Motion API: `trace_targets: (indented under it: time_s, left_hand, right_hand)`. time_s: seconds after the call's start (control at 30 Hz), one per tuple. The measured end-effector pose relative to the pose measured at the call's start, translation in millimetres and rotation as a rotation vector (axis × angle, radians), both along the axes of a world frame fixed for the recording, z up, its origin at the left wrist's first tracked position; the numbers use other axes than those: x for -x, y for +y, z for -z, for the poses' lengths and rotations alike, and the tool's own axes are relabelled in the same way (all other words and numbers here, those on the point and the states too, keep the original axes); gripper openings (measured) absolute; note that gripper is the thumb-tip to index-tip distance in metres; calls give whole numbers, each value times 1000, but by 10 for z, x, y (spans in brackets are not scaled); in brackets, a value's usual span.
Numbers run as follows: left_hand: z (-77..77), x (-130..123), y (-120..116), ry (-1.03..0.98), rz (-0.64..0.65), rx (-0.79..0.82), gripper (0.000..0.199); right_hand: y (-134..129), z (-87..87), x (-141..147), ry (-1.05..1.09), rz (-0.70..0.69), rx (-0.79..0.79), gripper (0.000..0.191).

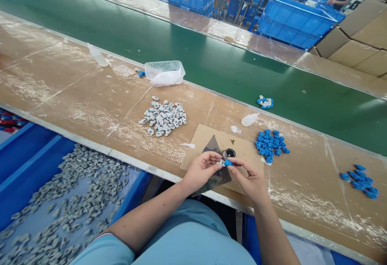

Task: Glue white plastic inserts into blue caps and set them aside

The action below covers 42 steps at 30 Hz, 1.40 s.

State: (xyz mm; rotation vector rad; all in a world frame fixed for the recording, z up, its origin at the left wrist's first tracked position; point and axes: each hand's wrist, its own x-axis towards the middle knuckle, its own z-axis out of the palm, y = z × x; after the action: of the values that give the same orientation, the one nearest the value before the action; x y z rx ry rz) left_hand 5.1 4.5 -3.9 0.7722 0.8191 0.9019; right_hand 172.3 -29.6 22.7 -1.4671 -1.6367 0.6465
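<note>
Hands [203, 171] hold gray and apparently blue pieces [226, 162].

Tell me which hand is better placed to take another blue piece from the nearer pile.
The right hand, I'd judge: the nearer blue pile lies on its side. The left hand, nearer the tabletop gray pile, would have to reach across the right.

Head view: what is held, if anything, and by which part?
Left hand: a grey piece; right hand: a blue piece; each pinched near its outer end.
</note>
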Motion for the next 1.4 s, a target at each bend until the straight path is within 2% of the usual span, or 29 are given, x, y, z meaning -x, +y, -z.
trace_targets:
  time_s: [0.23,0.4,0.53,0.63,0.87,0.93,0.97,1.03,1.1,1.17,1.3,1.4]
  left_hand:
    - [0,19,-20,114,59,-184,22]
    - [-9,59,-4,226,151,-301,24]
    - [-31,55,-12,212,150,-278,23]
    - [-38,31,-36,179,131,-239,21]
    - [-96,15,10,205,180,-238,22]
    - [-144,56,129,283,159,-274,19]
    - [-169,84,217,346,124,-310,18]
    - [-210,140,441,501,37,-415,15]
    - [-218,173,696,653,-2,-521,13]
    - [-189,172,917,790,-15,-585,12]
    - [-94,167,1127,1035,-48,-747,16]
    - [-68,291,1228,1181,-86,-925,19]
  right_hand:
    - [13,-24,-13,-13,-107,-67,16]
    - [4,-7,-54,31,-145,-39,15]
    - [7,8,-34,92,-154,-51,12]
    - [0,46,-12,125,-158,-99,18]
    - [-91,94,-35,80,-89,-94,23]
    - [-124,98,-126,18,-9,-82,22]
    - [-135,107,-197,-15,75,-84,20]
    - [-145,137,-385,-83,314,-92,19]
    - [-136,174,-610,-133,555,-71,26]
    - [-119,201,-827,-131,700,-6,36]
    - [-110,222,-1090,-59,771,121,48]
    - [-119,288,-1156,-7,836,185,52]
